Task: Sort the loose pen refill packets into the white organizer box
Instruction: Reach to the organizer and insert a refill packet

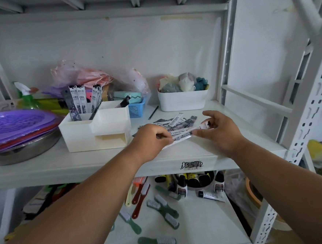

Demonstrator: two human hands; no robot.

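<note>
**Packet held at both ends, organizer box at ten o'clock**

The left hand (153, 136) pinches the near end of a long pen refill packet (184, 134), its fingers curled over the strip and its thumb hidden beneath. The right hand (217, 129) pinches the far end between thumb and forefinger, with the remaining fingers spread loosely above. The packet's long axis runs from about eight o'clock at the left hand to two o'clock at the right hand, nearly flat and just above the shelf board (102, 164).

Behind the held strip, toward twelve o'clock, the loose packets (175, 121) lie scattered flat on the shelf at mixed angles. The white organizer box (95, 130) stands at ten o'clock from the held packet, close beside the left hand and well apart from the right. Its rear left compartment already holds several packets standing upright (79, 101).

By this layout, the left hand is the nearer carrier. Insertion would probably require the packet to turn from lying to upright, since the open compartments face upward. The right hand is better placed for the remaining pile.
</note>
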